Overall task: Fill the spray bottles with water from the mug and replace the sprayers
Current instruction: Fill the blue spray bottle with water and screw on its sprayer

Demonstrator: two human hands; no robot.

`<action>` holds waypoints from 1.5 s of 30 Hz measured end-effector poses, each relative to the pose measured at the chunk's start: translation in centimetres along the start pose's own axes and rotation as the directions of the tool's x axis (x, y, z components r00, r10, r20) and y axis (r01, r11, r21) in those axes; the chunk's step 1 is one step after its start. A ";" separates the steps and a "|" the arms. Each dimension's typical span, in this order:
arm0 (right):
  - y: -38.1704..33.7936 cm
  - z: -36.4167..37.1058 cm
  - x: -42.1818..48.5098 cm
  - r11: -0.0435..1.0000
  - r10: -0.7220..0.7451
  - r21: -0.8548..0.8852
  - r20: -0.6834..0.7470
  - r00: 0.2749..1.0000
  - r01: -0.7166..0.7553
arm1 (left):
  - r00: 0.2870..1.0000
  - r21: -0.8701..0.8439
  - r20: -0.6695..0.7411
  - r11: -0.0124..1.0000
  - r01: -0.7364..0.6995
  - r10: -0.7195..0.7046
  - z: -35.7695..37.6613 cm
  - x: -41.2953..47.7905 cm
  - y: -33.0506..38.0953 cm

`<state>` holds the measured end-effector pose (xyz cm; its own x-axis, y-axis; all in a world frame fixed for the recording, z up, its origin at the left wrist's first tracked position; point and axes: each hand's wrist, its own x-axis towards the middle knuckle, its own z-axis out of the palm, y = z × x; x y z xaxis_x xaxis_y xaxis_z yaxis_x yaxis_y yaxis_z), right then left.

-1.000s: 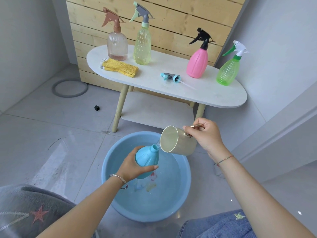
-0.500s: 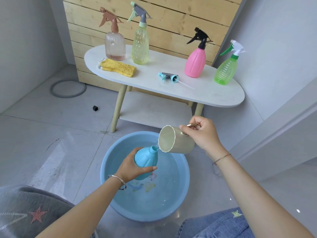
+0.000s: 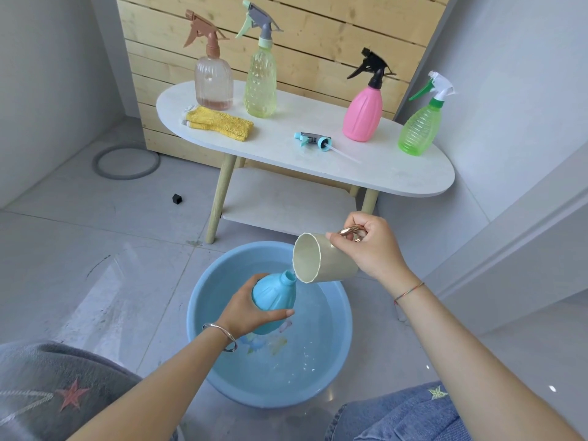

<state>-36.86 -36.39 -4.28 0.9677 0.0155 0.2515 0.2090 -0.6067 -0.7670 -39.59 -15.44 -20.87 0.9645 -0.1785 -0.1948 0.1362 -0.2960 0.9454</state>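
No text, label, brand or number can be read anywhere. Coloured printed marks are seen on the bottom of the blue basin [image 3: 334, 361], just below the left hand [image 3: 245, 313] where the blue bottle [image 3: 273, 297] is gripped, but they are blurred by water and cannot be made out. A pink star is stitched on grey fabric [image 3: 47, 377] well below and left of that grip. A small green star is seen on denim [image 3: 397, 418], well below the right hand [image 3: 372, 249] gripping the mug [image 3: 324, 262].
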 end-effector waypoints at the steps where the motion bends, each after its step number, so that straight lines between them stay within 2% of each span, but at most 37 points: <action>1: 0.0 0.0 0.0 1.000 -0.007 -0.005 -0.004 1.000 0.007 | 1.000 0.003 0.000 1.000 0.001 -0.001 0.0 0.0 0.0; 20: -0.5 0.4 -0.2 0.984 -0.155 -0.083 0.034 0.987 0.157 | 1.000 0.014 0.011 1.000 0.013 -0.013 0.1 -0.1 -0.2; 32: -0.7 1.0 -0.2 0.897 -0.378 -0.196 0.127 0.917 0.396 | 1.000 0.005 0.011 1.000 0.021 -0.021 0.1 0.0 -0.3; 45: -0.1 1.1 0.1 0.889 -0.390 -0.215 0.103 0.915 0.403 | 0.999 0.006 0.024 0.999 0.048 -0.048 0.2 -0.2 -0.5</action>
<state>-36.66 -35.47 -4.80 0.8185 0.3327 0.4683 0.5460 -0.7042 -0.4539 -39.86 -15.41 -21.39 0.9510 -0.1869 -0.2464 0.1808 -0.3103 0.9333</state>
